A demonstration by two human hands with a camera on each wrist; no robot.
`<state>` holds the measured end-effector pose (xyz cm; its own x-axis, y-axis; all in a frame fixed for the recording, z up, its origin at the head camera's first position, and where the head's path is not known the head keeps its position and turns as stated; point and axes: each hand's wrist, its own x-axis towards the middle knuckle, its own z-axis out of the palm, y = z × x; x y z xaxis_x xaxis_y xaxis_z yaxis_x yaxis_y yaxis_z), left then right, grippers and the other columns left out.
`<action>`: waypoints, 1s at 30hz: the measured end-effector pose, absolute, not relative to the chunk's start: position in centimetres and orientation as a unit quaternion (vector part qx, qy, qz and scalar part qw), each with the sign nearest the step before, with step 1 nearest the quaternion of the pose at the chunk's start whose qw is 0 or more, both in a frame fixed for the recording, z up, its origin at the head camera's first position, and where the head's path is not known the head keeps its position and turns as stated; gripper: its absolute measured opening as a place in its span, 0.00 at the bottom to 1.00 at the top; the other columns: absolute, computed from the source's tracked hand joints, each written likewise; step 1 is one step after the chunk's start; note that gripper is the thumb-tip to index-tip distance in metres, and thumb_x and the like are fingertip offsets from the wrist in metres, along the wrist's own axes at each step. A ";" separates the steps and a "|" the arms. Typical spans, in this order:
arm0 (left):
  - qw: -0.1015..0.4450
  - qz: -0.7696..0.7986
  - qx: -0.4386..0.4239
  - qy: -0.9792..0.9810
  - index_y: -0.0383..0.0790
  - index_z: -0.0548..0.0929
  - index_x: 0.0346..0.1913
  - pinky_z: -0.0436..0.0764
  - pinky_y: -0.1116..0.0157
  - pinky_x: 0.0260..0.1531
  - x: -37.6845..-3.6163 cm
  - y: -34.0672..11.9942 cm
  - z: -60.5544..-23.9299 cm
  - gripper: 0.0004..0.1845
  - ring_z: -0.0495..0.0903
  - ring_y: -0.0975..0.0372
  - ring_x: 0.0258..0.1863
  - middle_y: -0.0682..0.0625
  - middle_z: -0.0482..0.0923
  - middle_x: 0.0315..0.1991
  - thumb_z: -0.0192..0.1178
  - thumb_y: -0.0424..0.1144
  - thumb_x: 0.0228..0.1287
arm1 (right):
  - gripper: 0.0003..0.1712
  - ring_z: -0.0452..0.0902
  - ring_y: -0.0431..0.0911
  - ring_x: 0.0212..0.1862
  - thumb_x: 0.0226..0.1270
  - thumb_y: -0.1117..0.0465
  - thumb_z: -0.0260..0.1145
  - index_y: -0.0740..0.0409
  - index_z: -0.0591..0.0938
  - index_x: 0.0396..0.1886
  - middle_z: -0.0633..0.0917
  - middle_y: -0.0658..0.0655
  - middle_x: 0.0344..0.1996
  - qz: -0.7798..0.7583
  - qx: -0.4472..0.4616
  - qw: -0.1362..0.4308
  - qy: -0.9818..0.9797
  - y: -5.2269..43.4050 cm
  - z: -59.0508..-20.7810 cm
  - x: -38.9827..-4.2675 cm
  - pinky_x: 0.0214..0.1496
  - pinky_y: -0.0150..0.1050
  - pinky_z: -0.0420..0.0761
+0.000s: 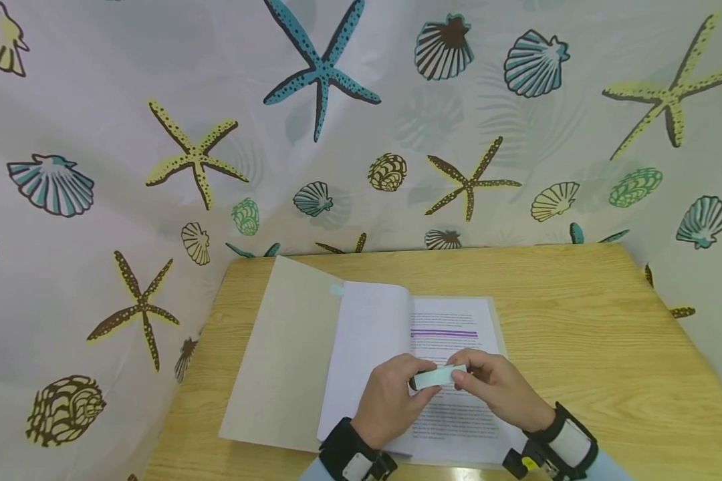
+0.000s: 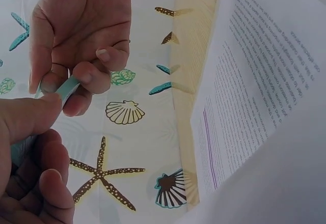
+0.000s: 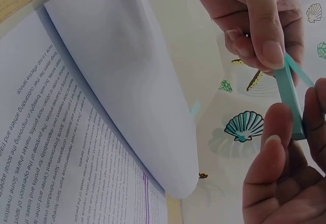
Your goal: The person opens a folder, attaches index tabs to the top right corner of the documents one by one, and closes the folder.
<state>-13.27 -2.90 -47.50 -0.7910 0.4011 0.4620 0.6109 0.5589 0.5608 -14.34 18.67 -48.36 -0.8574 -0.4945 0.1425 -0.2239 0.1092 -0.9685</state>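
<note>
1. Right now I have both hands meeting over the lower part of the open booklet (image 1: 397,361), which lies near the middle of the tabletop (image 1: 608,347), closer to its near edge.

2. Left hand (image 1: 391,401): its grip is closed on a small pale-teal pad of sticky notes (image 1: 438,377), thumb on top and fingers curled beneath. I judge it is there to steady the pad so the other hand can work on it.

3. Right hand (image 1: 496,387): thumb and forefinger pinch the other end of the same pad. In the right wrist view a thin teal strip (image 3: 299,70) lifts away from the pad's edge, so this grip looks set to peel one sheet free.

4. Held this way, the pad sits between the two hands, raised just above the printed page (image 1: 451,321), not resting on it as far as I can tell.

5. That page carries a purple highlighted line (image 1: 444,332) just beyond my hands, toward the far edge of the tabletop.

6. A blank leaf (image 1: 370,334) arches up left of the spine, with the grey cover (image 1: 283,361) lying flat toward the left edge; a small teal tab (image 1: 336,290) already sticks out near its top.

7. Behind the tabletop hangs a curtain (image 1: 156,133) printed with shells and starfish.
</note>
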 end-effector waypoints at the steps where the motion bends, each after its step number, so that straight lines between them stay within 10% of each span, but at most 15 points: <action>1: 0.139 -0.373 -0.287 -0.871 0.43 0.85 0.40 0.69 0.84 0.29 -13.2 -2.9 -47.5 0.12 0.71 0.76 0.27 0.59 0.81 0.31 0.74 0.38 0.51 | 0.08 0.77 0.45 0.37 0.73 0.68 0.55 0.57 0.80 0.41 0.81 0.57 0.38 -0.622 -0.243 0.111 0.736 18.7 -48.3 -14.3 0.40 0.38 0.80; 30: 0.126 -0.424 -0.260 -0.858 0.39 0.87 0.39 0.69 0.83 0.24 -13.0 -3.1 -47.6 0.10 0.71 0.74 0.23 0.56 0.83 0.28 0.73 0.35 0.53 | 0.09 0.79 0.47 0.38 0.72 0.71 0.54 0.60 0.77 0.31 0.80 0.64 0.48 -0.642 -0.262 0.119 0.711 18.9 -47.9 -14.2 0.39 0.37 0.79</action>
<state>-13.03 -3.06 -47.60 -0.8331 0.3400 0.4363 0.5531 0.5045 0.6630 -14.15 18.87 -47.88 -0.8343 -0.5251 0.1680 -0.2210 0.0393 -0.9745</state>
